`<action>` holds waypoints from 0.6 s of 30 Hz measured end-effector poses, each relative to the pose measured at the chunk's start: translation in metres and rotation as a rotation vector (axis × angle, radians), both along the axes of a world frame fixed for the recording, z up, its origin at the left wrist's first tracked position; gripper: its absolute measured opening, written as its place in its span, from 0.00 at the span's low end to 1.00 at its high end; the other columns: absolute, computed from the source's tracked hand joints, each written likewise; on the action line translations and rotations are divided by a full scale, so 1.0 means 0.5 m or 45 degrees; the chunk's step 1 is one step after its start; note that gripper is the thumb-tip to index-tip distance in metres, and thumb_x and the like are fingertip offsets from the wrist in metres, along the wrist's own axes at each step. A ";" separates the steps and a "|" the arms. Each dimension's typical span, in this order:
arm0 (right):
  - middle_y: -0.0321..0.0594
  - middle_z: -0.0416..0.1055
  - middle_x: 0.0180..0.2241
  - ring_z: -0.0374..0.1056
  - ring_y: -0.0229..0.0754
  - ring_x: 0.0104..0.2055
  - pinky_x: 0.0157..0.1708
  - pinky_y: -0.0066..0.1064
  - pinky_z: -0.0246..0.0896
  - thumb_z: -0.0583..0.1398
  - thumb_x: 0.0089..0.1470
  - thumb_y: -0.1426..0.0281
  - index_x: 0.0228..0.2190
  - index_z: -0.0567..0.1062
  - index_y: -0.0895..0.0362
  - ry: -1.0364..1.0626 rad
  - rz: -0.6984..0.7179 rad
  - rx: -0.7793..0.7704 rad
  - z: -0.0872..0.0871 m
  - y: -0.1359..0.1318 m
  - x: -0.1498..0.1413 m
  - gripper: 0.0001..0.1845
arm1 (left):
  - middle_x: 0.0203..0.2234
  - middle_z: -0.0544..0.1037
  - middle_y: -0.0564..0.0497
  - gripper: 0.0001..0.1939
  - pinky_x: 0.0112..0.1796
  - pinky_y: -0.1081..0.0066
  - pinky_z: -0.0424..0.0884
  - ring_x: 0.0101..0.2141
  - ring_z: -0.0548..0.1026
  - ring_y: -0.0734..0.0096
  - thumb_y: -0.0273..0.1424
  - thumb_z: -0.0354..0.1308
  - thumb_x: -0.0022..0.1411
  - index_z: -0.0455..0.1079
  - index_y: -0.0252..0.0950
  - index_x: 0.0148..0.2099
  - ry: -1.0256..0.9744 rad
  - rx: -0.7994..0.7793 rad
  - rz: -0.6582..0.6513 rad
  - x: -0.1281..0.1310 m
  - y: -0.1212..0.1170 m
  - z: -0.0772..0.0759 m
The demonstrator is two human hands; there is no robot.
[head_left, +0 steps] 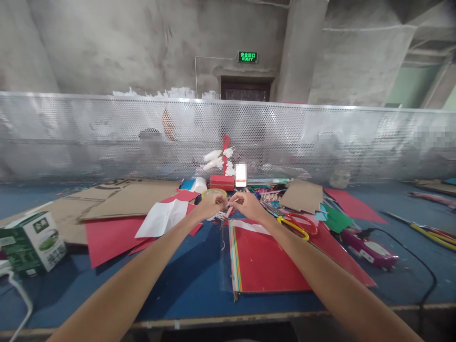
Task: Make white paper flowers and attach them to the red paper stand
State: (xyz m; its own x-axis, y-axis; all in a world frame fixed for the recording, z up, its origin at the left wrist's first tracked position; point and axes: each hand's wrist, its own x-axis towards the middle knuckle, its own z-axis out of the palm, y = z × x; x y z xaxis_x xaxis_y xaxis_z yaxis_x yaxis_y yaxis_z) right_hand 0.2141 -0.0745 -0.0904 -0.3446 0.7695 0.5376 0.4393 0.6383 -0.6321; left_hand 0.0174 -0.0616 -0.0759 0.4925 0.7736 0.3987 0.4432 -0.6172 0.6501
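My left hand [213, 204] and my right hand [246, 204] meet at the middle of the table, fingertips pinched together. A small pale strip [231, 201] shows between them; its kind is too small to make out. Just behind my left hand lies a roll of yellowish tape [213, 193]. Below my fingers are pale scraps [218, 216]. Farther back stands a red box [222, 182] with a red hooked upright [224, 161] and white flowers [213, 160] fixed to it. Beside it a phone [241, 175] stands upright. My right forearm passes over a stack of red and coloured paper [270, 261].
Yellow- and red-handled scissors [295, 227] lie right of my right hand. Cardboard [131, 199] and a white sheet [164, 217] lie at left, near a green-white carton [33, 242]. At right are a purple device [370, 249] with a black cable and more scissors [432, 232]. A perforated metal screen [89, 137] stands behind.
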 end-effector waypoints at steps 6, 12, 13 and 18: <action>0.38 0.77 0.28 0.71 0.38 0.29 0.32 0.26 0.59 0.61 0.56 0.66 0.31 0.78 0.58 -0.092 -0.081 0.100 0.002 0.002 -0.002 0.08 | 0.26 0.76 0.53 0.07 0.30 0.74 0.67 0.29 0.74 0.71 0.24 0.54 0.49 0.71 0.34 0.32 -0.023 -0.070 0.036 -0.001 0.001 0.004; 0.38 0.75 0.22 0.67 0.36 0.24 0.28 0.26 0.54 0.57 0.61 0.61 0.24 0.79 0.58 -0.246 -0.115 0.140 0.006 0.006 0.004 0.20 | 0.26 0.77 0.51 0.05 0.31 0.72 0.68 0.30 0.75 0.69 0.31 0.55 0.55 0.70 0.35 0.31 -0.037 -0.076 0.012 -0.002 0.009 -0.003; 0.38 0.74 0.21 0.67 0.36 0.23 0.28 0.26 0.54 0.55 0.62 0.60 0.22 0.78 0.59 -0.264 -0.093 0.117 0.006 0.006 0.006 0.23 | 0.27 0.77 0.51 0.05 0.31 0.72 0.69 0.30 0.75 0.69 0.31 0.56 0.56 0.70 0.35 0.32 -0.036 -0.089 0.004 -0.002 0.009 -0.004; 0.38 0.69 0.14 0.66 0.36 0.19 0.27 0.26 0.56 0.48 0.64 0.52 0.16 0.75 0.58 -0.279 -0.056 -0.059 -0.002 0.006 0.011 0.35 | 0.27 0.78 0.49 0.06 0.31 0.71 0.69 0.29 0.76 0.68 0.32 0.55 0.57 0.69 0.35 0.34 -0.025 -0.139 -0.031 -0.001 0.008 -0.007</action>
